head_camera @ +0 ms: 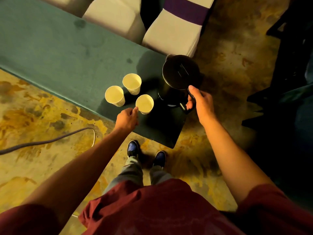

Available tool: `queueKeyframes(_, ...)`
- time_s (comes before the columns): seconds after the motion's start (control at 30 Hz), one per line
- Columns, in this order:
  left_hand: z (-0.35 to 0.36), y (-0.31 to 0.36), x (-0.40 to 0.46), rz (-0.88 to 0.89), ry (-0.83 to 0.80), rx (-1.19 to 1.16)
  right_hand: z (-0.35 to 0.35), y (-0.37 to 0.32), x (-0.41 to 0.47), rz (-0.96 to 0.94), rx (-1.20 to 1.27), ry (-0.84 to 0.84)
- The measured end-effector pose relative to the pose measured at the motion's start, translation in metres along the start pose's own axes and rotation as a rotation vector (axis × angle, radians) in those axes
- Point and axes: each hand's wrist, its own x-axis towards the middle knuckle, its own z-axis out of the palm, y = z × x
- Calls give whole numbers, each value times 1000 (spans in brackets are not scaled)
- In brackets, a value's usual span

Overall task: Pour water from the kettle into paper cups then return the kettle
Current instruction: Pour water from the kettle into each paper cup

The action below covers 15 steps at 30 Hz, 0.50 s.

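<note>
I see 3 paper cups clustered on the green desk, all looking empty. My left hand pinches the nearest cup's rim. My right hand is clamped on the black kettle's handle; kettle upright beside them, its lettering unreadable.

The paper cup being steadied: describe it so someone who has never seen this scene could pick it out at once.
Start at the green table and go to its near corner, where the dark kettle stands. Three paper cups sit just left of it. The one meant is nearest the person and the table edge, and only this cup has the left hand touching its rim.
</note>
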Motion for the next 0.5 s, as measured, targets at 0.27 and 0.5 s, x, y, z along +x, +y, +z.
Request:
queueKeyframes(0.27,0,2,16,82,13,126,8,-19,20,-37,101,103)
queueKeyframes(0.5,-4,6,21,108,-4,178,-18,-50,0,-99,49,-62)
